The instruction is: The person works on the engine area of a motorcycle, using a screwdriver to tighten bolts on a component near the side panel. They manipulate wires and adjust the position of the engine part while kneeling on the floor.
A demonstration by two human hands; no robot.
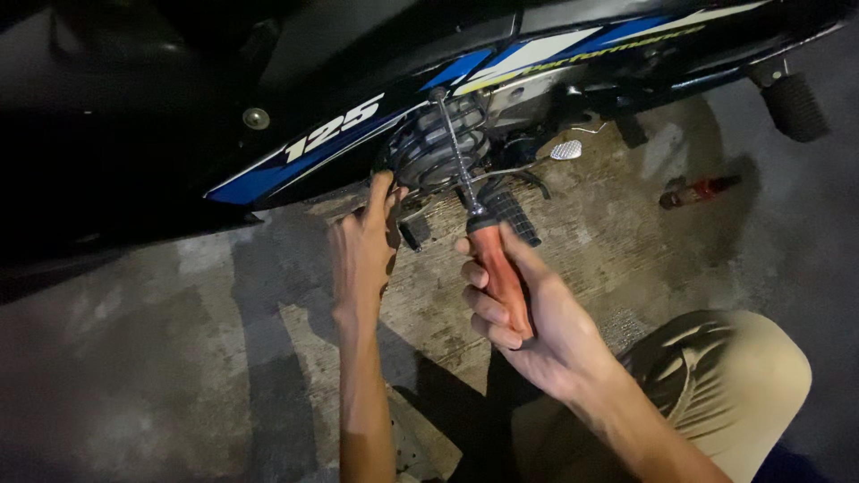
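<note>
My right hand (528, 313) grips the red handle of a long screwdriver (495, 268). Its metal shaft runs up and left, and the tip meets the black, blue and white side panel (340, 134) of a motorcycle, just above the coiled rear spring (438, 143). My left hand (362, 250) reaches up under the lower edge of the panel beside the spring, fingers curled against the dark parts there; what they touch is hidden in shadow.
A black footpeg (510, 215) sticks out below the spring, a second footpeg (795, 105) at the upper right. A small red and dark tool (698, 190) lies on the stained concrete floor (161, 358). My bent knee in tan trousers (716, 385) fills the lower right.
</note>
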